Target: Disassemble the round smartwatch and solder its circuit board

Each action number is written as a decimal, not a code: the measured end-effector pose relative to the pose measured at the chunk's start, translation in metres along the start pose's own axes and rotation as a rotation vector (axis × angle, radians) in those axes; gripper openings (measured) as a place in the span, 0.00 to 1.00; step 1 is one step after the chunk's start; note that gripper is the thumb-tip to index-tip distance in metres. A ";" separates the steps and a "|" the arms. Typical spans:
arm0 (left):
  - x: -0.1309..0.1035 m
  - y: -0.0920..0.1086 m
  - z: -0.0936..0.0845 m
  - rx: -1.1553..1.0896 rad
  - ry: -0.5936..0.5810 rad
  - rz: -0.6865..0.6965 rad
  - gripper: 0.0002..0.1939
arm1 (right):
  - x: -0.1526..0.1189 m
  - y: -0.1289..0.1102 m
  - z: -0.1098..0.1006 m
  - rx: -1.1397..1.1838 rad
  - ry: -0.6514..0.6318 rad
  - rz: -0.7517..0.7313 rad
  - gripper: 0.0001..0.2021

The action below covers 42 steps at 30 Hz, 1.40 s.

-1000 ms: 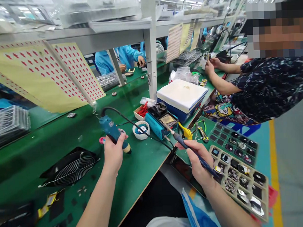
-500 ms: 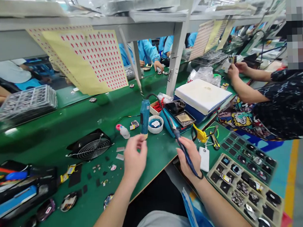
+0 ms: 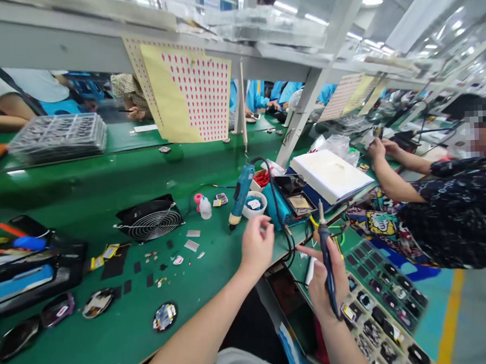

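Note:
My right hand (image 3: pixel 330 280) is wrapped round a soldering iron (image 3: pixel 327 258) with a dark blue handle, its metal tip pointing up. My left hand (image 3: pixel 259 244) is above the front of the green bench, fingers loosely curled with a gap at the thumb; I see nothing in them. Just left of it, a blue electric screwdriver (image 3: pixel 242 195) with a cream nose leans at a slant, apart from my fingers. A round white tub (image 3: pixel 262 210) with blue contents stands behind my left hand. Black cable loops (image 3: pixel 288 241) run between my hands.
A fan with a wire guard (image 3: pixel 151 219), a small white bottle (image 3: pixel 205 208) and a round circuit module (image 3: pixel 165 316) are on the bench (image 3: pixel 113 346). Compartment trays (image 3: pixel 385 325) full of parts stand at right. A co-worker's hands (image 3: pixel 379 148) are farther right.
The view has swung, and the bench things appear shifted. My left hand has come away from the screwdriver's nose, and the screwdriver now slants. My right hand holds the iron lower and farther right.

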<state>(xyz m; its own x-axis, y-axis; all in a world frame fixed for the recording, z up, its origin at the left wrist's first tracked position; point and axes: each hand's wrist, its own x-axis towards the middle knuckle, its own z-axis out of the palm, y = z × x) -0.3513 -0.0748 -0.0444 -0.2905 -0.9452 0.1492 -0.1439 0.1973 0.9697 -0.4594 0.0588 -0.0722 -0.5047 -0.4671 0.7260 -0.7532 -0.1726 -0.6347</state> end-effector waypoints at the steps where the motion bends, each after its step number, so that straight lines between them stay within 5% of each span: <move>1: 0.004 -0.001 -0.012 0.041 0.094 0.027 0.07 | -0.002 0.005 0.000 -0.039 -0.029 -0.038 0.22; 4: 0.025 -0.002 -0.047 0.138 0.279 0.080 0.17 | -0.007 0.020 0.008 -0.186 -0.066 -0.179 0.12; 7: 0.049 0.002 -0.065 0.341 0.209 0.068 0.30 | -0.009 0.034 0.023 -0.272 -0.028 -0.257 0.07; 12: 0.066 0.004 -0.072 0.529 0.040 0.017 0.13 | -0.009 0.039 0.041 -0.331 0.011 -0.294 0.11; 19: 0.069 -0.009 -0.089 0.570 0.148 -0.034 0.14 | -0.015 -0.009 0.051 -0.190 -0.107 -0.334 0.10; 22: 0.070 -0.013 -0.092 0.552 0.182 -0.041 0.15 | -0.008 -0.022 0.051 -0.144 -0.237 -0.360 0.07; 26: 0.066 -0.011 -0.091 0.526 0.166 -0.053 0.15 | 0.004 -0.014 0.038 -0.075 -0.277 -0.285 0.24; 31: 0.063 -0.002 -0.089 0.515 0.136 -0.094 0.16 | 0.006 0.002 0.036 -0.055 -0.253 -0.228 0.13; 38: 0.061 0.007 -0.089 0.527 0.101 -0.143 0.19 | 0.016 0.018 0.061 -0.098 -0.266 -0.315 0.12; 42: 0.058 0.009 -0.085 0.499 0.102 -0.140 0.19 | 0.024 0.018 0.057 -0.095 -0.272 -0.319 0.11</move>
<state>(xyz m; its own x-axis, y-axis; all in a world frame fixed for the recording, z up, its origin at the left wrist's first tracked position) -0.2887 -0.1501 -0.0102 -0.1463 -0.9869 0.0675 -0.6147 0.1441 0.7755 -0.4606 -0.0045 -0.0812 -0.1203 -0.6170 0.7777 -0.8955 -0.2708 -0.3534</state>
